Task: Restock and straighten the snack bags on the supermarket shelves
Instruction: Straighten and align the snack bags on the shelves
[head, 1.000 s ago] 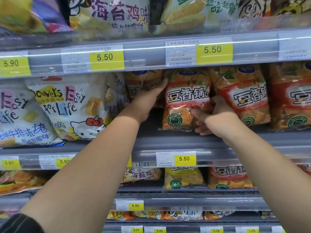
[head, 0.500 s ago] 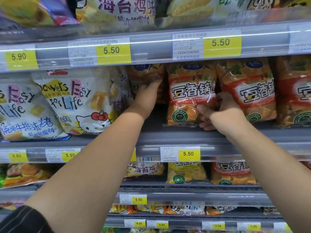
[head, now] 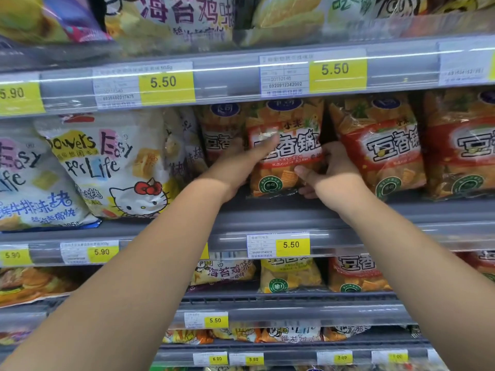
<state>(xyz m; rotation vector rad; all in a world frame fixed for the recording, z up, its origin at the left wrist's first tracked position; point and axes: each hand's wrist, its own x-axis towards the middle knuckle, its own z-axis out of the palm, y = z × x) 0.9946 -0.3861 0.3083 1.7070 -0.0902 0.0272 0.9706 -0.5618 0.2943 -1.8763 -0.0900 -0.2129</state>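
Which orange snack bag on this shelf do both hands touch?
The orange bag second from the left: the left hand lies across its front, the right hand pinches its right edge.

— What sort of place is this?
— A supermarket aisle. Grey shelves (head: 230,79) run one above another, and each front rail carries yellow price labels (head: 166,83) with barcodes: 5.50, 5.90.
— And the goods?
— Packaged snack bags (head: 380,151) standing in rows, the same red design repeated side by side.
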